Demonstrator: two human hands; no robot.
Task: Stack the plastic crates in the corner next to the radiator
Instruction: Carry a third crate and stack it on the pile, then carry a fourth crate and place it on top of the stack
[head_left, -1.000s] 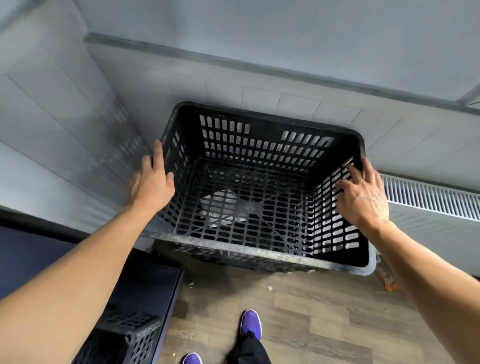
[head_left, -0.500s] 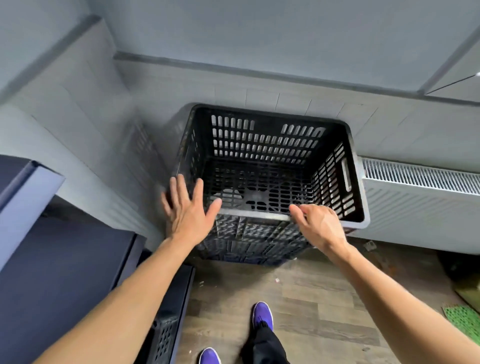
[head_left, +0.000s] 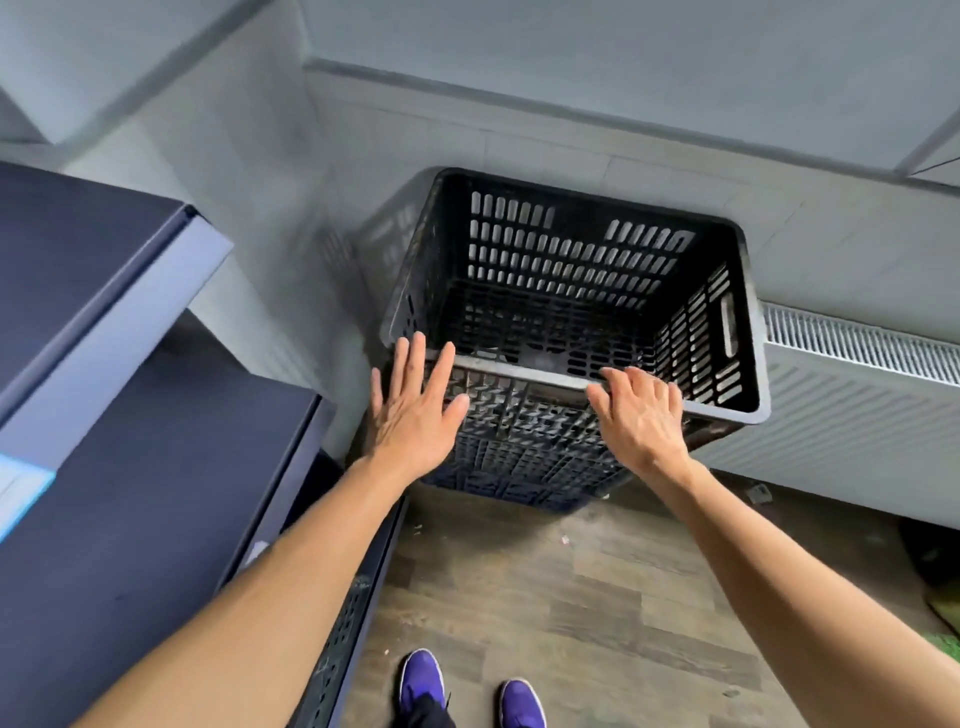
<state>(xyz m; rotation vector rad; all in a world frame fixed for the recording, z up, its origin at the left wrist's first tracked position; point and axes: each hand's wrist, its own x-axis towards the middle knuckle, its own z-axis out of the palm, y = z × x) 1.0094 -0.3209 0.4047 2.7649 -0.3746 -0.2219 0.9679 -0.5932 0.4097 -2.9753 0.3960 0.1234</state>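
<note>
A black slotted plastic crate sits as the top of a stack in the room corner, with the walls of lower crates showing under it. A white radiator runs along the wall to its right. My left hand is flat, fingers spread, against the near wall of the crate at its left corner. My right hand rests over the near rim, fingers curled on the edge. Neither hand grips anything.
Dark blue cabinets or boxes stand close on the left, with another black crate low beside them. Wooden floor lies in front, where my purple shoes stand. A green mat edge shows at far right.
Both hands left the crate's side walls and came to its near wall and rim. The crate now rests lower, settled on the stack in the corner. My view pulled back.
</note>
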